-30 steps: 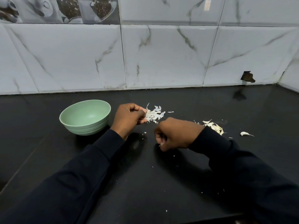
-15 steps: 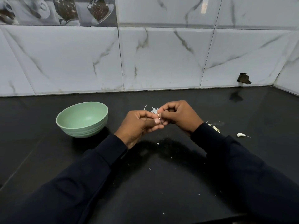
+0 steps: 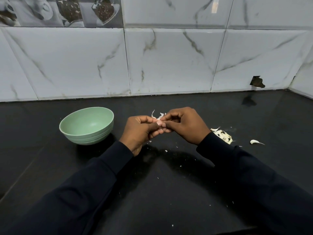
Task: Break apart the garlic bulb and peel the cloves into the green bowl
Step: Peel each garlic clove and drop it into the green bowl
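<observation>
Both hands meet just right of the green bowl (image 3: 88, 136), above the black countertop (image 3: 169, 184). My left hand (image 3: 140, 131) has its fingers curled, thumb and forefinger pressed together. My right hand (image 3: 184, 126) is curled too, its fingertips pinching against the left's. What they pinch is hidden between the fingers; I judge it to be a single clove being skinned. A scatter of papery skins (image 3: 159, 115) lies just behind the hands. Farther right of the bowl, beyond the right wrist, sits the heap of loose cloves (image 3: 221, 135), with a stray clove (image 3: 254, 141) farther right again. No clove shows in the part of the bowl I can see, so I reckon the peeling is barely begun.

To do this well, I'd grip the clove's body firmly with the left, catch the skin at the root end with a right nail, and strip it lengthwise. Then I'd carry the bare clove left over the rim before letting go, so skins stay out of the bowl.
</observation>
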